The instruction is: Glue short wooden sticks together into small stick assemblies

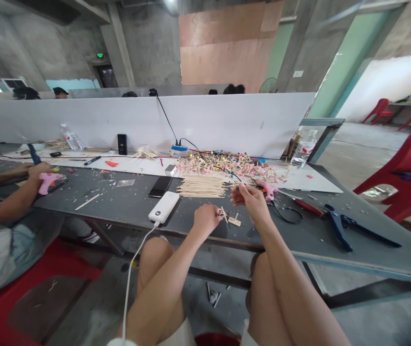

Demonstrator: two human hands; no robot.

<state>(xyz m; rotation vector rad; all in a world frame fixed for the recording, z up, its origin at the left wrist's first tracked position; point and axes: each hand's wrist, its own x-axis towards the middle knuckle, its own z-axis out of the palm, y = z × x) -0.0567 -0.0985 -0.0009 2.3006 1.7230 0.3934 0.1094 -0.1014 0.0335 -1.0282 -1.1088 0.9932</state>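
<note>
My left hand (pixel 205 219) is closed in a pinch on a small piece made of thin wooden sticks (pixel 224 214), held just above the grey table (pixel 118 204). My right hand (pixel 252 202) is closed too, fingers curled near a pink glue gun (pixel 268 191); what it holds is hidden. A small wooden stick piece (pixel 234 221) lies on the table between my hands. Beyond them sits a neat bundle of wooden sticks (pixel 201 186) and a heap of finished stick pieces with pink and blue tips (pixel 223 165).
A white power bank (pixel 164 207) with a cable and a black phone (pixel 160 186) lie left of my hands. Red-handled pliers (pixel 308 207) and blue cutters (pixel 338 226) lie to the right. A person at the far left holds another pink glue gun (pixel 48 181). Red chairs (pixel 410 163) stand right.
</note>
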